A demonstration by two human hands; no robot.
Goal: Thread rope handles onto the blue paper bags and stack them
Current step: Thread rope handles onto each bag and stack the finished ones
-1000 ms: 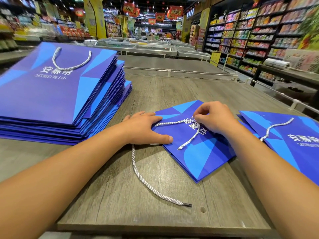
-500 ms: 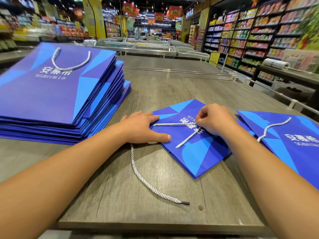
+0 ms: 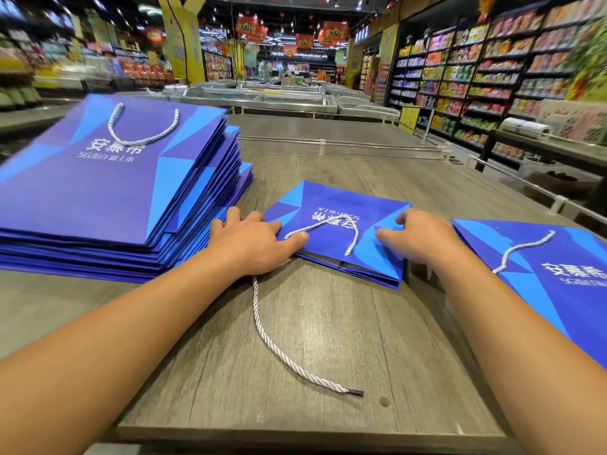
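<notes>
Right hand point(image 3: 423, 239) off the rope handle point(image 3: 331, 229), moved to bag point(image 3: 335, 221) edge (bag turned squarer), handle now looped.

Two bare forearms run back from the fingers point(image 3: 387, 236), no sleeves, watch, bracelet or rings on the left hand point(image 3: 249, 243) or right hand point(image 3: 423, 238), fingernails short and unpainted.

A single head-worn wide-angle camera looks forward and down from close above the grey wood-grain surface point(image 3: 328, 323). Both forearms reach in from the lower corners, and supermarket shelves point(image 3: 476, 77) stretch away behind. Straight lines bend toward the edges.
</notes>
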